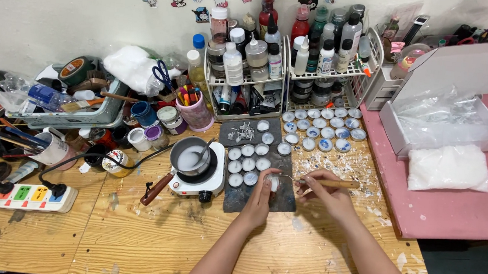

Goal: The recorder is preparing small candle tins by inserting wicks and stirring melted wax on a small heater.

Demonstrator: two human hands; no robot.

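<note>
Here the left hand (262, 197) clasps a cup (273, 183), steadying it, while the right hand (325, 194) pinches a spoon (324, 183), probably filling.

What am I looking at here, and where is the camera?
The one picture comes from a camera worn on a person's head, looking down at their own two bare hands over a wooden table. The left hand holds a small tealight cup; the right hand holds a wooden-handled spoon to it. More filled cups sit on a dark mat. Left of them, a small pot of melted wax stands on a white hotplate. Bottle racks line the wall.
</note>
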